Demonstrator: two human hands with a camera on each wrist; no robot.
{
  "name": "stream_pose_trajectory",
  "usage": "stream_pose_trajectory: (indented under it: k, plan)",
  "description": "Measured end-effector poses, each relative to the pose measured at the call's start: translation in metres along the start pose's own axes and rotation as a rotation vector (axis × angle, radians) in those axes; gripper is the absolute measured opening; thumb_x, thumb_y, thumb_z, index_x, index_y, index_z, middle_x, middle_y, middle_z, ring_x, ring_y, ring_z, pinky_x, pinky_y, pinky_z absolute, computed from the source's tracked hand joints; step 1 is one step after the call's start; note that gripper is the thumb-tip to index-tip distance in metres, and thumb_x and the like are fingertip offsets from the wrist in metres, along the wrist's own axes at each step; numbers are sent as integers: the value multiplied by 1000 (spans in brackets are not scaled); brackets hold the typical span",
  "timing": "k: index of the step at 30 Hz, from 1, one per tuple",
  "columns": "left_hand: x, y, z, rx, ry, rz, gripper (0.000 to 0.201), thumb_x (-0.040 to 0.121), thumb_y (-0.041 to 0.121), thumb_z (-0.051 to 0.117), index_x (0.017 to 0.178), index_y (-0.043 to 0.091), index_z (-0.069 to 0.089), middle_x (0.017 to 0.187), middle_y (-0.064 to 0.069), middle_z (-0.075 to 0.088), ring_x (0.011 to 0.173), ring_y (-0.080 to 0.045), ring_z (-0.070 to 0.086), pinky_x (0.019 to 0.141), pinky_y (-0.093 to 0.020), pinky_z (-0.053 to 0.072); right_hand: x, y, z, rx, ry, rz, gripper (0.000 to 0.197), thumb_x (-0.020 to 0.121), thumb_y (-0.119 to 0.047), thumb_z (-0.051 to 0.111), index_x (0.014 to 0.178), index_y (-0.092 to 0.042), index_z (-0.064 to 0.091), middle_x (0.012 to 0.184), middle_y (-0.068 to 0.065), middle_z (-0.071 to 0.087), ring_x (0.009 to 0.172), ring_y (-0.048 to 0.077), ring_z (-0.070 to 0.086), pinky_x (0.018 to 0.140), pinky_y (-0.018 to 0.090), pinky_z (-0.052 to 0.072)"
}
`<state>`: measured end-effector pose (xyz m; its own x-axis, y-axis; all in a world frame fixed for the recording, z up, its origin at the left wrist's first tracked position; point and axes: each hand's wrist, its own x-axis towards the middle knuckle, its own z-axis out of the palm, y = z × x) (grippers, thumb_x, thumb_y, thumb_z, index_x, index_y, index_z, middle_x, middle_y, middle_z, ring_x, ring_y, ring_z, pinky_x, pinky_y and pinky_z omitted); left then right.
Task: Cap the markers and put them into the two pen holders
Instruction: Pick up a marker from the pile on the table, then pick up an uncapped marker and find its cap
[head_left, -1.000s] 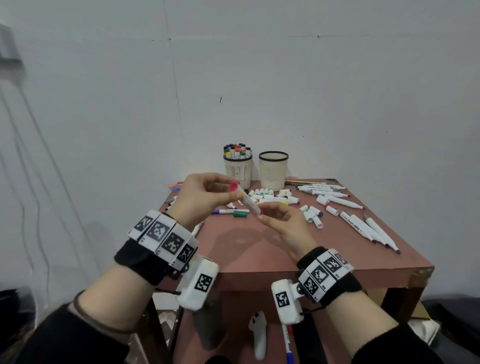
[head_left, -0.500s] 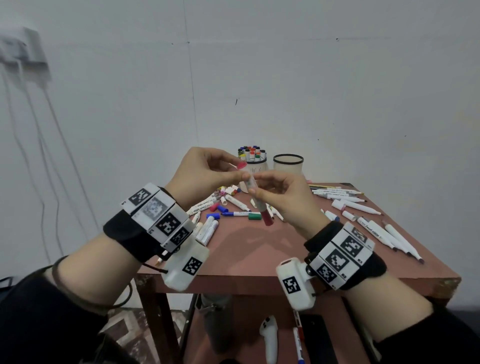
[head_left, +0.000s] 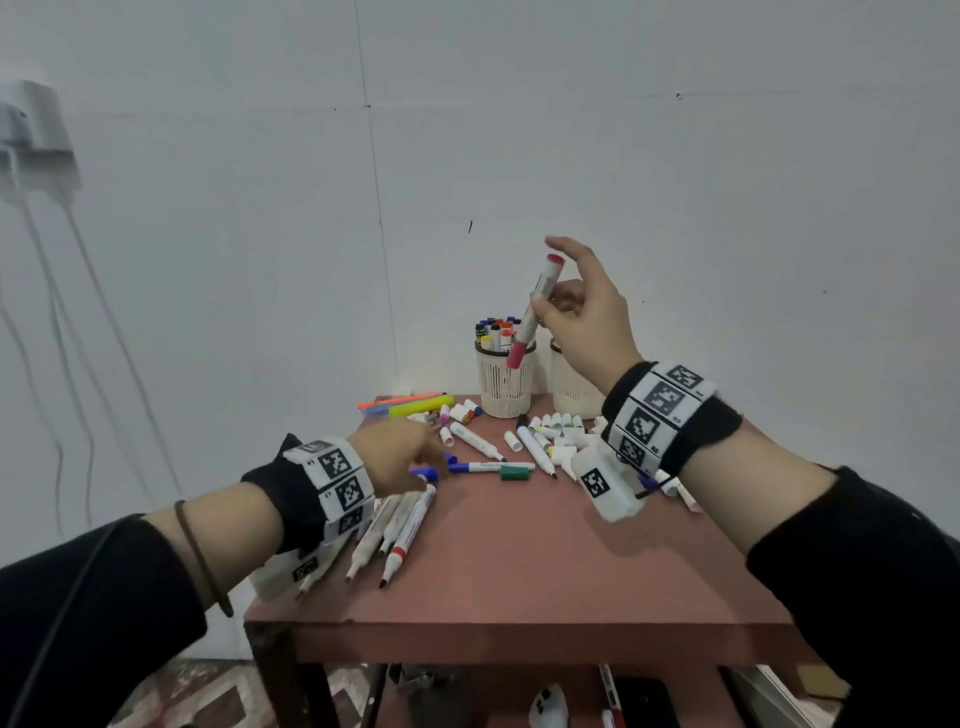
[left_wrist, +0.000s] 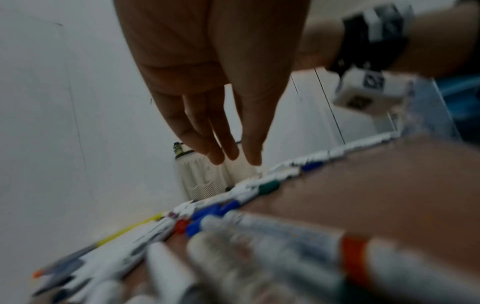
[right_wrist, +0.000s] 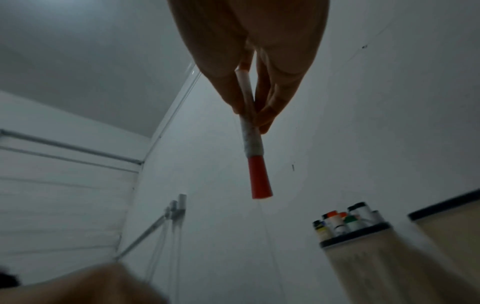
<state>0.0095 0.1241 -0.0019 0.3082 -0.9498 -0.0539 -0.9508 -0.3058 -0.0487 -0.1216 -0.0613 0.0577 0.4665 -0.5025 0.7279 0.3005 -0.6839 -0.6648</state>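
The left wrist view was blurred. The left hand (head_left: 397, 457), fingers straight and holding nothing, hovered over loose markers (head_left: 400, 525) by the table's (head_left: 545, 582) left edge. Farther off, the right hand (head_left: 587, 317) pinched a capped red marker (head_left: 532, 312) above the full holder (head_left: 504, 382); the second holder (head_left: 569, 389) stood half hidden behind that wrist.

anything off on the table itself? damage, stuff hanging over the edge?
Mostly expected clutter. Two things: several uncapped markers near the left hand lie with their tips close to the table's front edge, and one pen holder is packed full while the other shows none. No damage visible.
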Motion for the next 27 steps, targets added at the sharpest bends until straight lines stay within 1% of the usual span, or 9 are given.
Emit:
stream_pose_trajectory:
  k: [2, 4, 9, 14, 17, 20, 22, 24, 27]
  plan:
    - [7, -4, 2, 109, -78, 28, 29, 89, 22, 59, 117, 26, 65, 121, 2, 57, 108, -14, 52, 83, -24, 39, 13, 9, 3, -54, 30, -25, 46, 87, 0, 57, 127, -23, 49, 81, 6, 64, 72, 6, 62, 68, 7, 46]
    - [14, -8, 3, 150, -110, 34, 28, 90, 22, 58, 116, 28, 65, 122, 3, 55, 113, -14, 50, 83, -24, 39, 24, 20, 6, -97, 49, -36, 40, 88, 1, 54, 122, -20, 49, 87, 10, 64, 75, 9, 62, 63, 4, 44]
    - [30, -9, 10, 183, -162, 75, 30, 88, 16, 57, 113, 30, 67, 124, 3, 53, 116, -16, 49, 84, -26, 42, 46, 47, 17, -154, 45, -32, 36, 89, 3, 52, 119, -17, 46, 87, 12, 59, 81, 26, 64, 60, 7, 45]
    - [40, -7, 10, 232, -217, 107, 33, 85, 13, 60, 114, 29, 66, 124, 1, 54, 115, -20, 51, 88, -38, 49, 70, 68, 30, -184, 41, -22, 36, 90, 3, 50, 119, -18, 44, 92, 18, 61, 83, 30, 63, 59, 11, 46]
    - [43, -4, 11, 246, -213, 132, 33, 85, 13, 60, 115, 27, 66, 122, -1, 54, 114, -23, 51, 88, -38, 48, 81, 74, 37, -210, 36, -17, 35, 90, 4, 49, 119, -15, 44, 92, 19, 61, 82, 30, 63, 57, 9, 45]
    - [45, -3, 12, 246, -218, 141, 30, 85, 15, 60, 114, 22, 66, 119, -3, 56, 111, -24, 52, 82, -34, 47, 88, 78, 44, -257, -16, -10, 32, 90, 6, 43, 117, -12, 45, 82, 12, 58, 71, 23, 58, 51, 6, 41]
    - [46, -4, 10, 229, -200, 143, 28, 85, 16, 59, 111, 23, 66, 117, -1, 58, 108, -23, 54, 77, -31, 43, 90, 79, 49, -283, -52, -3, 32, 89, 8, 39, 113, -11, 46, 71, 1, 51, 59, 14, 51, 49, 13, 40]
    - [43, -7, 6, 169, -154, 139, 27, 86, 19, 59, 110, 25, 67, 116, 2, 60, 107, -20, 55, 78, -27, 41, 92, 80, 55, -285, -47, 0, 30, 90, 7, 39, 114, -10, 46, 66, -4, 47, 55, 9, 48, 52, 19, 42]
    - [31, -7, -3, 2, -28, 125, 26, 86, 21, 61, 110, 28, 68, 112, 6, 65, 101, -12, 57, 81, -21, 41, 94, 79, 60, -216, -2, -29, 29, 91, 8, 40, 114, -8, 45, 62, -7, 52, 51, 0, 55, 50, 7, 40]
